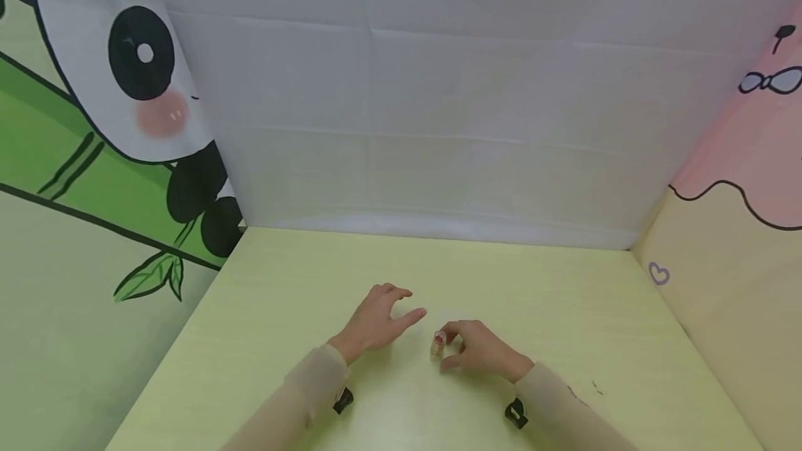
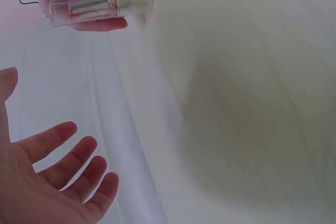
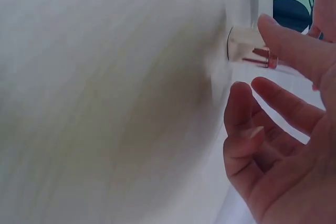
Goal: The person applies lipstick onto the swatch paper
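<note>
A small lipstick tube [image 1: 436,346] with a pale gold base and a clear cap stands upright on the pale yellow table [image 1: 301,263]. My right hand [image 1: 479,350] is just right of it, fingers loosely bent and thumb apart. In the right wrist view the thumb [image 3: 294,48] partly covers the tube [image 3: 242,44]; whether a fingertip touches it I cannot tell. To the left of the tube, my left hand [image 1: 374,320] hovers over the table with fingers spread, holding nothing. The left wrist view shows the tube [image 2: 134,1] in front of the right hand.
A white sheet [image 1: 401,124] rises behind the table. Painted side panels stand at both edges, a panda [image 1: 150,117] on the left and a pink design [image 1: 752,152] on the right. Small dark marks [image 1: 597,388] lie near the right sleeve.
</note>
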Demonstrator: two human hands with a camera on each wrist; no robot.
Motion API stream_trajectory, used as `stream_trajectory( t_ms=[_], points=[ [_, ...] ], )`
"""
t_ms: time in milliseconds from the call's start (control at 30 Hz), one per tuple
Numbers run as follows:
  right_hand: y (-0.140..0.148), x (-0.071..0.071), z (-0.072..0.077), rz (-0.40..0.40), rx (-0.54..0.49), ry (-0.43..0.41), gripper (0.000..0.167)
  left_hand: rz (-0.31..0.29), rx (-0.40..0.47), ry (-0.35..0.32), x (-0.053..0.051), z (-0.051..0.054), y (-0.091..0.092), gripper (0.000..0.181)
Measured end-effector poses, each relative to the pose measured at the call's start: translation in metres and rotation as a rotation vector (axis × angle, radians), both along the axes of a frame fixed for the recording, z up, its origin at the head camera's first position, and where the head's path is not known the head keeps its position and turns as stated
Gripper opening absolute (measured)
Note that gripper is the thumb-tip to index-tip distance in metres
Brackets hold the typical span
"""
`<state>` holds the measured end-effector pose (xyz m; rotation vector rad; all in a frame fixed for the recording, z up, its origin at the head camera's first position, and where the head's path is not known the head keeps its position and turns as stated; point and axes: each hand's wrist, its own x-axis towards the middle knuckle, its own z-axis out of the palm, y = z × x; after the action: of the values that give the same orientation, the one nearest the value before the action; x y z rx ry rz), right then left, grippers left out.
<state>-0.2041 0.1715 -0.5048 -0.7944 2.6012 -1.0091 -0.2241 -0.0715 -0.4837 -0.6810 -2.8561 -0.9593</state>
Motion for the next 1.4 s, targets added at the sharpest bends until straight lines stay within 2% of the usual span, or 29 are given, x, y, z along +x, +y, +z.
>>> stream_trajectory(
  t_ms=[167,400,500,733,1067,1233,1400],
  points=[
    [-0.005,0.004,-0.005,-0.010,-0.038,-0.026,0.027,-0.052,0.089,-0.031,0.011,0.003,0.010,0.063],
    [-0.009,0.008,-0.003,-0.005,-0.073,-0.051,0.024,-0.120,0.098,-0.027,0.023,-0.001,0.021,0.061],
    [-0.011,0.008,-0.004,-0.008,-0.085,-0.039,0.019,-0.141,0.127,-0.043,0.025,-0.003,0.024,0.058],
    [-0.011,0.011,-0.012,-0.038,-0.098,-0.007,0.018,-0.198,0.176,-0.023,0.025,-0.013,0.033,0.041],
    [-0.012,0.013,-0.009,-0.044,-0.099,-0.015,0.016,-0.216,0.239,-0.057,0.026,-0.019,0.040,0.011],
    [-0.012,0.014,-0.003,-0.045,-0.105,-0.025,0.015,-0.212,0.314,-0.069,0.027,-0.017,0.040,0.013],
    [-0.010,0.017,-0.002,-0.047,-0.146,-0.070,0.014,-0.193,0.365,-0.090,0.029,-0.017,0.039,0.015]
  ],
)
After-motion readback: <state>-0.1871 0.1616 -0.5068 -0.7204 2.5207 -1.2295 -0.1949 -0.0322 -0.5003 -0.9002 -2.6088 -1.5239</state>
